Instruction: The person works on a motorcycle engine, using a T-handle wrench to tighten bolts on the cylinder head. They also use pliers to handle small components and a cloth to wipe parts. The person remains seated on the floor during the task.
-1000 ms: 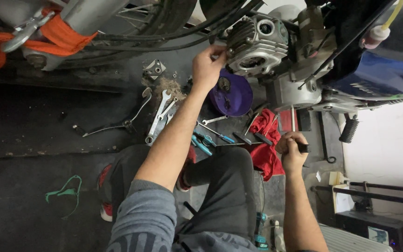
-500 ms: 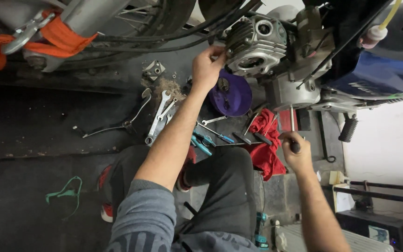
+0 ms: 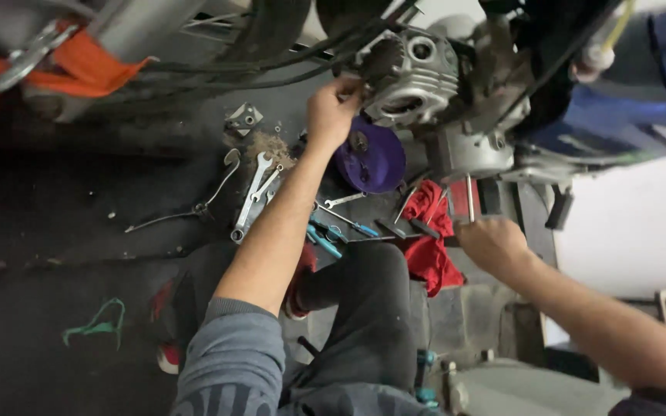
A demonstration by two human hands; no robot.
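The left hand (image 3: 331,112) reaches up to the engine (image 3: 410,77) at about 1 o'clock in the view, fingers curled against its left edge; whether they pinch anything is hidden by the hand's own back. Just below it, at 5 o'clock from the hand, lies a purple disc (image 3: 371,158). The right hand (image 3: 491,240) sits at 4 o'clock from the disc, closed in a loose fist around a thin metal rod (image 3: 469,196) that sticks up from it; the rod's lower end is buried in the fist. A red rag (image 3: 429,246) lies just left of that hand. Wrenches (image 3: 252,196) rest on the dark floor at 8 o'clock from the left hand. The orange strap (image 3: 79,65) at 10 o'clock is cut off by the frame edge.
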